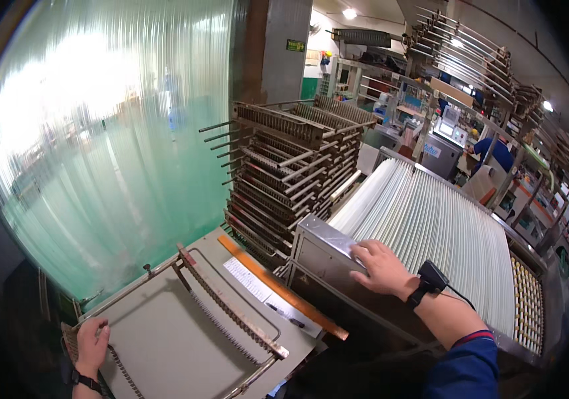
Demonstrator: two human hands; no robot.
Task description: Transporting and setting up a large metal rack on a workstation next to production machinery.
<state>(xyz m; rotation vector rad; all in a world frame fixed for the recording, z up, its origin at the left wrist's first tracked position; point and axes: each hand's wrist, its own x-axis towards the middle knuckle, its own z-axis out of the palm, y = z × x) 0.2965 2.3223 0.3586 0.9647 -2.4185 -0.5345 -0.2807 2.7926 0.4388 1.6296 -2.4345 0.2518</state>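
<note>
My left hand [91, 342] is at the left end of a metal rack frame [224, 312] with toothed bars, its fingers curled over the bar there. The underside of that grip is hidden. This frame lies on a pale grey tabletop [144, 326], with a second toothed bar running across its right part. My right hand [383, 267] rests with fingers apart on the metal side edge [327, 233] of a roller conveyor machine, holding nothing. Close-set whitish rollers [430, 233] fill the machine's top beside that hand.
Toothed metal racks [291, 166] form a tall stack behind the table. An orange strip [278, 286], a written sheet [251, 279] and a pen [276, 308] lie on the tabletop. Translucent strip curtain [118, 166] hangs at left. A person in blue [495, 154] is at the far right.
</note>
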